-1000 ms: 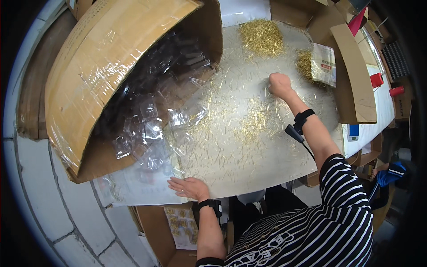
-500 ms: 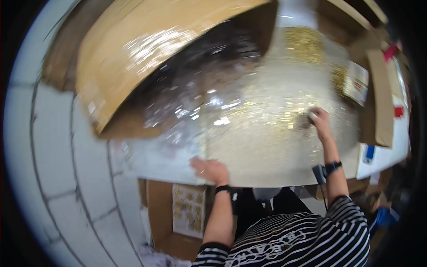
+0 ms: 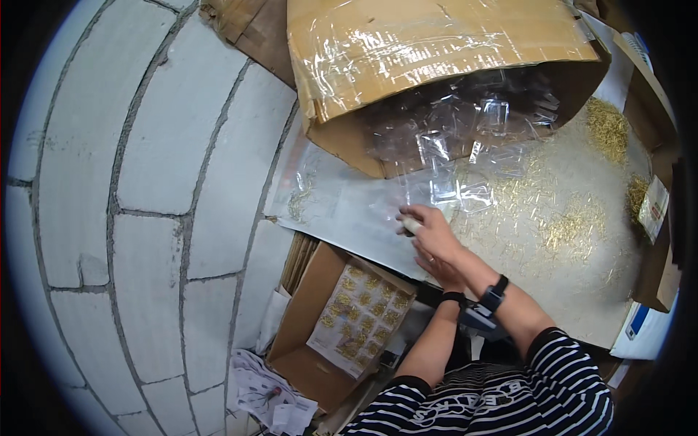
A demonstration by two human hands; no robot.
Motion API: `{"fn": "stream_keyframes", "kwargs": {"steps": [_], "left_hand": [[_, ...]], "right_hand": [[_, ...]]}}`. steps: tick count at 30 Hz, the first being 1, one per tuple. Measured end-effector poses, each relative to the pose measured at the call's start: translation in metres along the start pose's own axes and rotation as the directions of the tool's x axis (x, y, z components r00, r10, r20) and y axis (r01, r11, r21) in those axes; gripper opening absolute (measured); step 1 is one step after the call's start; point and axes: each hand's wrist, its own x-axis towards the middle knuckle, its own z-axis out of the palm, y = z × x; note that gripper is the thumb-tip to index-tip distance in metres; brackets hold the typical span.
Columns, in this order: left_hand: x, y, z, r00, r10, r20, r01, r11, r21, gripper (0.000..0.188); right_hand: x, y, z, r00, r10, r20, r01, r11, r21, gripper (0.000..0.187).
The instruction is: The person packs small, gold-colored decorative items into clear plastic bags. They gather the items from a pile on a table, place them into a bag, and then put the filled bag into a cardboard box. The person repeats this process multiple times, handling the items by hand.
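Note:
My right hand [image 3: 434,231] reaches across to the left above the near table edge, its fingers curled in. A small pale, rounded thing [image 3: 411,225] shows at its fingertips; I cannot tell whether it is held or covers a finger. Below it my left hand [image 3: 441,273] is partly hidden by the right wrist, its visible fingers stretched out and holding nothing that I can see. Just beyond the hands lie clear plastic cases [image 3: 445,192], which spill from a large tipped cardboard box [image 3: 443,43]. Small thin gold-coloured metal pieces [image 3: 574,225] are scattered to the right.
Denser gold heaps [image 3: 607,131] lie at the far right by a small white box [image 3: 654,209] and a cardboard wall. An open carton [image 3: 313,370] below the table holds a sheet with gold clusters [image 3: 356,320]. A pale block wall [image 3: 160,291] bounds the left.
The view has swung left. My right hand has moved from the scattered gold pieces on the right to the left, over my left hand.

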Motion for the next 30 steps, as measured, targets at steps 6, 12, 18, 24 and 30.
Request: {"fn": "stream_keyframes", "kwargs": {"steps": [6,12,18,24,30], "left_hand": [[0.032,0.048,-0.09,0.987,-0.13,0.09,0.139,0.985,-0.105,0.068],[0.024,0.038,-0.081,0.992,-0.118,0.033,0.122,0.975,-0.188,0.071],[0.016,0.024,-0.078,0.999,0.028,-0.015,-0.032,0.905,-0.424,0.072],[0.038,0.018,-0.08,0.983,0.182,-0.031,-0.175,0.861,-0.477,0.067],[0.046,-0.01,-0.076,0.973,0.231,0.021,-0.176,0.793,-0.583,0.06]], "right_hand": [[-0.142,0.063,-0.109,0.948,0.091,-0.305,-0.117,0.991,-0.068,0.016],[-0.298,0.065,-0.168,0.636,0.065,-0.769,-0.181,0.981,-0.068,0.015],[-0.393,0.081,-0.193,0.206,-0.353,-0.913,-0.532,0.742,-0.407,0.035],[-0.421,0.123,-0.24,0.105,-0.471,-0.876,-0.635,0.646,-0.423,0.047],[-0.445,0.138,-0.299,0.078,-0.602,-0.795,-0.669,0.559,-0.489,0.067]]}}
